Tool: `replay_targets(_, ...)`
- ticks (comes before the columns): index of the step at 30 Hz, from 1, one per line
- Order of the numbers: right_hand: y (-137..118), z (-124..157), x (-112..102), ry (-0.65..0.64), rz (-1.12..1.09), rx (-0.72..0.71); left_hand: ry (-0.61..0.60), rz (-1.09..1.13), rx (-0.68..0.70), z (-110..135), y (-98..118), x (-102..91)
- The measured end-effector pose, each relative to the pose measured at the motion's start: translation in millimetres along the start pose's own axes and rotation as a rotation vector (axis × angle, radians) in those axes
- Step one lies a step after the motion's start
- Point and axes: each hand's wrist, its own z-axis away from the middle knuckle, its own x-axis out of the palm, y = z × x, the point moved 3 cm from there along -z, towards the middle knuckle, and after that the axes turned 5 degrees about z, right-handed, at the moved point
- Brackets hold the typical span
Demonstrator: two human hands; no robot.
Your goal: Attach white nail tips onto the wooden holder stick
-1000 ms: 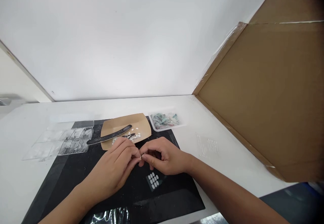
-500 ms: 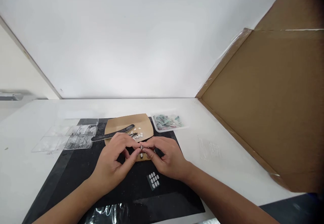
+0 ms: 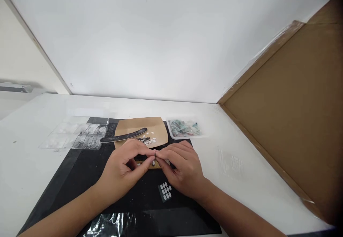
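Head view: a white desk (image 3: 241, 179) stands against a plain white wall (image 3: 160, 44). A brown cardboard panel (image 3: 294, 115) leans along the desk edge at 3 o'clock. A black mat (image 3: 80, 172) covers the middle of the desk.

At 12 o'clock on the mat lies a tan sheet (image 3: 158, 128). It carries a dark nail file (image 3: 123, 135) and a scatter of small white chips. A clear tray (image 3: 184, 128) of greenish pieces sits just beside the sheet at 1 o'clock. A clear compartment box (image 3: 77, 137) rests at 10 o'clock, half on the mat. A grid of white ovals (image 3: 165, 191) lies on the mat at 6 o'clock from the hands. Crinkled plastic film (image 3: 115, 226) lies at the near edge.

The left hand (image 3: 122, 172) and right hand (image 3: 184, 171) meet fingertip to fingertip above the mat. Each grip is closed, thumb and forefinger pinched on one small piece (image 3: 155, 154). The piece sits between the two grips, just this side of the tan sheet. Its shape is too small to tell.
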Motion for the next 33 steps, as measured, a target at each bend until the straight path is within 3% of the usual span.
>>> replay_targets(8, -1, -2, -2, 0.050, 0.019, 0.018, -0.007, 0.129, -0.163, -2, 2, 1.0)
replay_targets(15, -11, -4, -12, 0.014, 0.166, -0.122, 0.014, 0.205, -0.199, -1, 3, 0.0)
replay_targets(33, -16, 1, -12, -0.016, 0.286, -0.189, 0.028, -0.020, -0.266, 0, 12, 0.8)
